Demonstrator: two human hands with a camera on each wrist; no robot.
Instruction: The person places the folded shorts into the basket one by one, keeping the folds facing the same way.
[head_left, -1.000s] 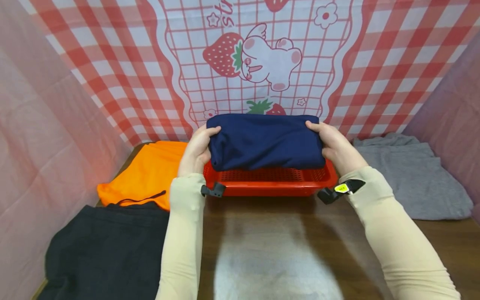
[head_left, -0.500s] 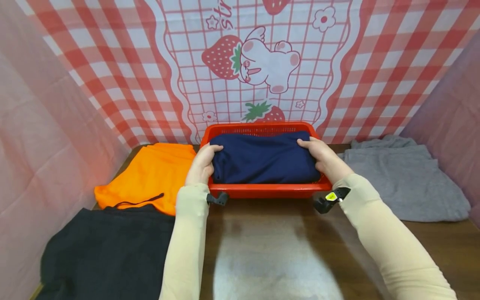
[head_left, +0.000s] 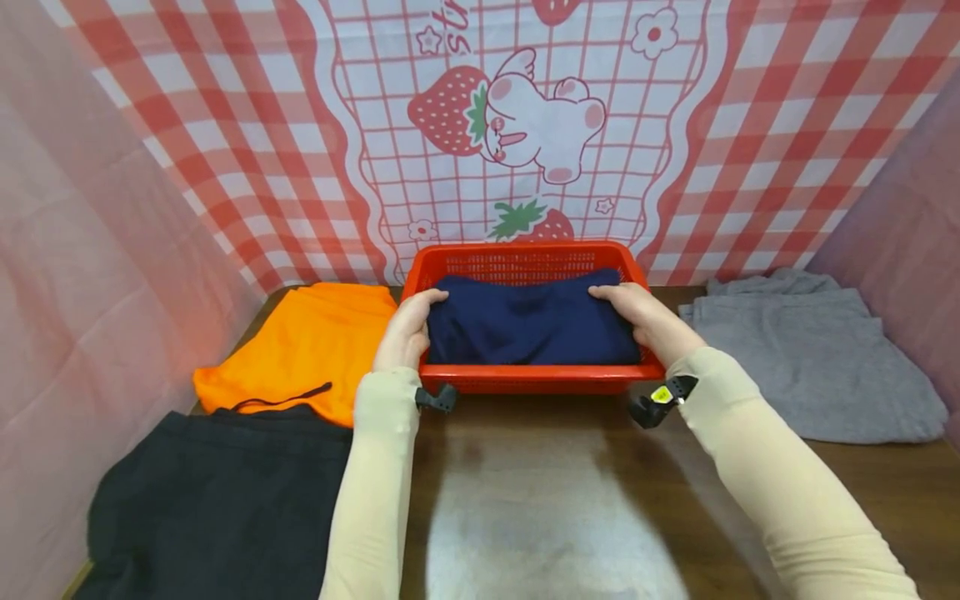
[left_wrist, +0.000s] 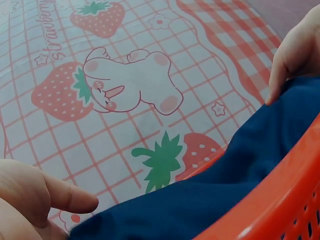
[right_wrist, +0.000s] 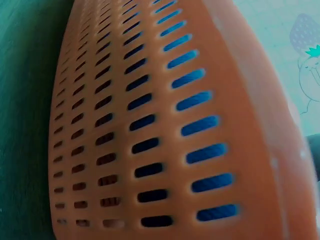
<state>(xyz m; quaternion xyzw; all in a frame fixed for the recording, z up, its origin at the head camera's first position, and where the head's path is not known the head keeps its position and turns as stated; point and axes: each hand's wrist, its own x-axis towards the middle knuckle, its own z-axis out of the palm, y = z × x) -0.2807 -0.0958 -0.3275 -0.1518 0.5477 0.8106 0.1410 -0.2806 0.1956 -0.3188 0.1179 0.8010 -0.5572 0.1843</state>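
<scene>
Nearest are two cream sleeves (head_left: 367, 500), one on each forearm, with two black wrist mounts (head_left: 437, 398), one at each wrist, over one brown wooden table (head_left: 555, 500). Four cloths lie in sight, and one of them, a dark grey cloth (head_left: 217, 508), spreads at the near left. Just beyond it, touching its far edge, is one orange cloth (head_left: 300, 346) with a single black cord. In the middle stands one red basket (head_left: 540, 380), its sides slotted in rows. Two hands reach to it: the left hand (head_left: 403, 333) grips the left end of one folded navy cloth (head_left: 532, 321), thumb laid on top, and the right hand (head_left: 654, 321) grips the right end the same way — the fingers underneath are largely hidden. The navy cloth sits inside the basket, toward the front wall, and blue shows through the slots in the right wrist view. Over on the right lies one light grey folded cloth (head_left: 813, 358), apart from the basket. Farthest is one red-and-white checked backdrop (head_left: 772, 117) printed with three strawberries, two flowers, two stars and one white animal.
</scene>
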